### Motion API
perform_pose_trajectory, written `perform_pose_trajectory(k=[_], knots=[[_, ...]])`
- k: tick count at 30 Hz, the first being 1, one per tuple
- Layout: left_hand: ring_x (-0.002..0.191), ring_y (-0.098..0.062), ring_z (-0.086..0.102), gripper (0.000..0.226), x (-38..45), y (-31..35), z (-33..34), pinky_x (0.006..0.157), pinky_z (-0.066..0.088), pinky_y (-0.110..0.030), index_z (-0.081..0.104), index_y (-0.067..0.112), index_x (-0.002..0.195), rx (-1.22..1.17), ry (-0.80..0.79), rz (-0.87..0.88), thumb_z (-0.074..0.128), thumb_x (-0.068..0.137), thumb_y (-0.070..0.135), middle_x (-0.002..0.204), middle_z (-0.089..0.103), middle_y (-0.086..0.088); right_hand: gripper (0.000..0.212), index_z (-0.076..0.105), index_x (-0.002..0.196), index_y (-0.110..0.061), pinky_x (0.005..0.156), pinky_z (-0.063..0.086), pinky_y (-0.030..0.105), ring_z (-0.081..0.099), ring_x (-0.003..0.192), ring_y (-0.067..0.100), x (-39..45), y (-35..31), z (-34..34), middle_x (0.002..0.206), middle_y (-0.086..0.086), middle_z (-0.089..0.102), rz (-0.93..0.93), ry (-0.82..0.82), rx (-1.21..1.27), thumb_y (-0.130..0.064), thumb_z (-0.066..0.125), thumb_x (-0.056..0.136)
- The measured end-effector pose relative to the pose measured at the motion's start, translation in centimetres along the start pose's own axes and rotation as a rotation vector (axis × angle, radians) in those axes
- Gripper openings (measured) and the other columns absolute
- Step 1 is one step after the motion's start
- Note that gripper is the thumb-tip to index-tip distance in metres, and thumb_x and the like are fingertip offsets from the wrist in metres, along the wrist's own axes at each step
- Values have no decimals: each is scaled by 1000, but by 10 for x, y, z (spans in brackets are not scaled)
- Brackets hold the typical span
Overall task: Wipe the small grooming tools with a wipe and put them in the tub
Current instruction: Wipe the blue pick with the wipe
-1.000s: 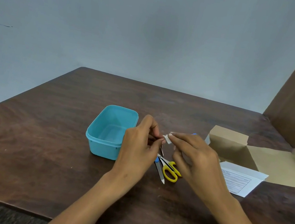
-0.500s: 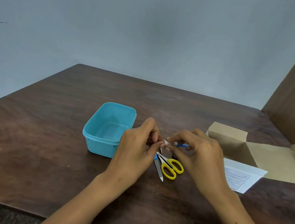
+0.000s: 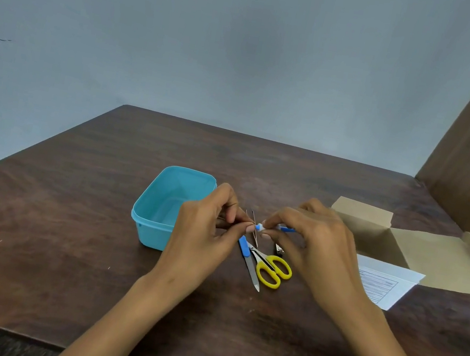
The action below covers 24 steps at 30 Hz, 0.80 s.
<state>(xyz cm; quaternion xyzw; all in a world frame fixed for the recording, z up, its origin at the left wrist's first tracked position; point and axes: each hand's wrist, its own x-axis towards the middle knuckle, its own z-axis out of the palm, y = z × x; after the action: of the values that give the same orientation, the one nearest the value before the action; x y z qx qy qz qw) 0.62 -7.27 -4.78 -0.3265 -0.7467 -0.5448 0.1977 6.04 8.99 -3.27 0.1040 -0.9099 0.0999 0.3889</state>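
Since earlier: blue-handled tool (image 3: 284,229) level, crosswise.

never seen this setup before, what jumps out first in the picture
Most striking are the two hands meeting above the middle of the dark wooden table: the left hand and right hand pinch a thin tool with a small white wipe between their fingertips. Just left sits an open turquoise plastic tub, and below the hands lie yellow-handled scissors.
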Motion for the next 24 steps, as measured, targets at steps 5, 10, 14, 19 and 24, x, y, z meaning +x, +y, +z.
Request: perform_pose_trajectory(k=[5, 10, 14, 19, 24], knots=[[75, -2, 68, 46, 0, -3, -7, 65, 56, -21, 35, 27, 65, 23, 37, 21, 75, 76, 6, 71, 70, 0, 19, 71, 70, -21, 51, 40, 25, 55, 59, 19, 1, 6, -4, 61, -2, 63, 14, 13, -38, -18, 86, 59], [76, -3, 69, 43, 1, -7, -8, 65, 57, -28, 36, 22, 65, 34, 53, 42, 75, 76, 6, 71, 70, 1, 15, 71, 71, -19, 50, 40, 25, 54, 59, 19, 2, 4, -4, 60, -4, 60, -10, -8, -32, -18, 82, 63], [80, -3, 67, 39, 0, -7, -8, 65, 55, -25, 38, 18, 66, 75, 17, 117, 74, 77, 6, 72, 69, -1, 9, 71, 77, -23, 55, 32, 17, 53, 67, 14, 4, -2, -4, 66, -26, 40, 24, -84, 97, -22, 77, 70], [82, -3, 67, 37, 1, -5, -11, 64, 54, -24, 39, 16, 67, 77, -2, 184, 74, 77, 7, 73, 70, -1, 9, 70, 82, -30, 62, 33, 18, 52, 75, 7, 4, 4, -2, 71, -28, 44, 105, -171, 190, -31, 75, 75], [82, -3, 69, 42, 3, -5, -18, 70, 57, -31, 36, 18, 63, 20, 80, 124, 74, 77, 6, 74, 70, 6, 9, 70, 78, -29, 67, 36, 21, 53, 73, 3, 3, 18, -13, 71, -15, 60, 161, -152, 163, -29, 78, 73]])
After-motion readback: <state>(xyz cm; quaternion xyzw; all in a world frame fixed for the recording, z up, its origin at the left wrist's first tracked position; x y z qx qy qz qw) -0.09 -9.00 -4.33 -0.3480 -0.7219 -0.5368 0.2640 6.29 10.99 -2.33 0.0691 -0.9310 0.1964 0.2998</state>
